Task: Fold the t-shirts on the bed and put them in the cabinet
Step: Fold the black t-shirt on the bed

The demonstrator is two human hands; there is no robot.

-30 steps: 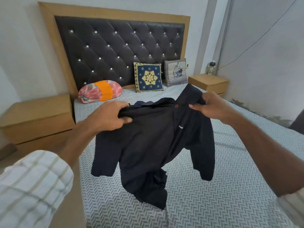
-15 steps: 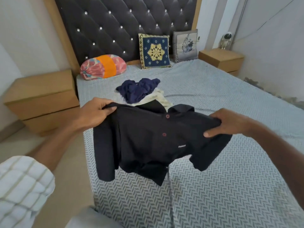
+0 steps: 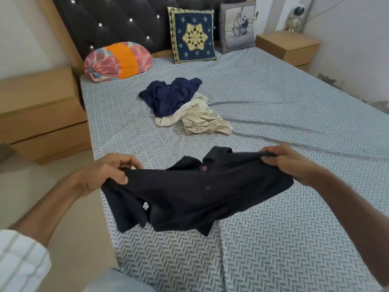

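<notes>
Holding the black polo [image 3: 189, 192] above the bed [image 3: 294, 239], we pinch a shoulder in our left hand [image 3: 107, 175] and our right hand [image 3: 292, 163]; beyond them wait two crumpled shirts [image 3: 183, 106]. Bunched hem below could crease when laid.

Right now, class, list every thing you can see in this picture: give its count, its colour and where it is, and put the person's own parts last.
polo shirt: 1, black, held over the near part of the bed
blue shirt: 1, navy, crumpled mid-bed
cream shirt: 1, off-white, crumpled, partly under the blue shirt
bed: 1, grey-patterned sheet, fills the middle
headboard: 1, dark tufted, wood frame, far end
bolster: 1, pink and orange, far left of bed
cushions: 2, one navy and yellow, one grey, against headboard
nightstands: 2, light wood, either side of bed
figurine: 1, white, on right nightstand
left hand: grips shirt's left shoulder
right hand: grips shirt's right shoulder
</notes>
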